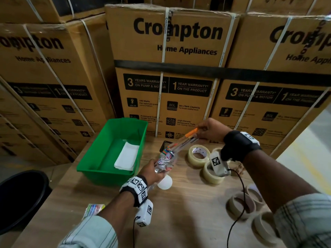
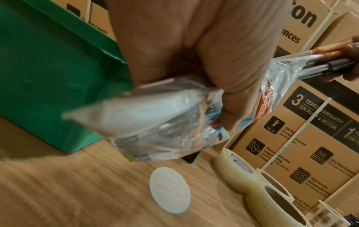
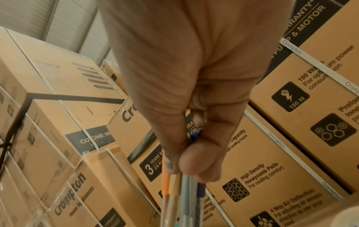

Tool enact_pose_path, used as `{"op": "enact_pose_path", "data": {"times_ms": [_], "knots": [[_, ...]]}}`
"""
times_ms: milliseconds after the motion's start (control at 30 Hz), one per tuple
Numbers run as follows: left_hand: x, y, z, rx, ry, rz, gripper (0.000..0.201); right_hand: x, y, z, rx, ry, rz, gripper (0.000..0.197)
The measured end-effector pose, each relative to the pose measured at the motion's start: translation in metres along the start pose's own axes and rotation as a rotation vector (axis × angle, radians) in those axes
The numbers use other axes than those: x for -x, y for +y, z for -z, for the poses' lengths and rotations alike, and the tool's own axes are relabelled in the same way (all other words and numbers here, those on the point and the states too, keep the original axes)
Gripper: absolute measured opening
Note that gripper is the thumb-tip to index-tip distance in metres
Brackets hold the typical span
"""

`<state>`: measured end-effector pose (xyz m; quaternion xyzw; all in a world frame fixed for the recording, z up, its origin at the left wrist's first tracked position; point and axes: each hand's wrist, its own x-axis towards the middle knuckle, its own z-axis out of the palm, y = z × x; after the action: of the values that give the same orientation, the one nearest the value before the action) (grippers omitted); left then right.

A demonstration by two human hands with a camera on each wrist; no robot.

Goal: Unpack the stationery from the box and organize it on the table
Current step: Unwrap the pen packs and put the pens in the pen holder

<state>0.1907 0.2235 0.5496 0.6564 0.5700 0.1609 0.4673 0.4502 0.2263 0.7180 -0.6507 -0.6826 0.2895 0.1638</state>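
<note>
Head view shows the left hand [image 1: 152, 171] gripping a crumpled clear plastic packet [image 1: 165, 161], while the right hand [image 1: 210, 129] pinches a bunch of pens [image 1: 186, 138] whose lower ends sit in the packet's mouth. Left of the left hand stands the green box [image 1: 107, 153], white paper [image 1: 127, 156] inside. Tape rolls [image 1: 198, 154] lie below the right hand. Only the right wrist view shows fingertips [image 3: 200, 165] closed round the pen caps.

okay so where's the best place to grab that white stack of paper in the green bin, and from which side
Judging by its pose, grip the white paper stack by its near short edge, coming straight down from above. It lies flat along the right wall of the green bin, so the walls block any side approach.
</note>
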Motion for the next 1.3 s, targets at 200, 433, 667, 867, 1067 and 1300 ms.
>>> {"op": "enact_pose_path", "data": {"times_ms": [200,433,667,867,1067,1300], "knots": [[-0.004,-0.005,0.002,0.043,0.016,0.033,0.066,-0.028,-0.002,0.003,-0.069,0.078,-0.041,0.007],[-0.007,-0.02,0.001,0.138,0.053,0.077,0.064,-0.064,0.013,-0.042,0.107,0.188,-0.125,0.008],[-0.008,-0.024,0.004,0.174,0.08,0.069,0.061,-0.094,0.017,-0.074,0.141,0.139,-0.116,0.011],[-0.006,-0.019,0.001,0.274,0.102,0.055,0.047,-0.122,0.005,-0.085,0.29,-0.005,-0.115,0.008],[-0.003,-0.019,0.005,0.321,0.116,0.053,0.049,-0.146,-0.004,-0.094,0.381,-0.094,-0.109,0.017],[-0.003,-0.023,0.005,0.256,0.087,0.056,0.048,-0.158,0.0,-0.104,0.481,-0.246,-0.152,0.024]]}}
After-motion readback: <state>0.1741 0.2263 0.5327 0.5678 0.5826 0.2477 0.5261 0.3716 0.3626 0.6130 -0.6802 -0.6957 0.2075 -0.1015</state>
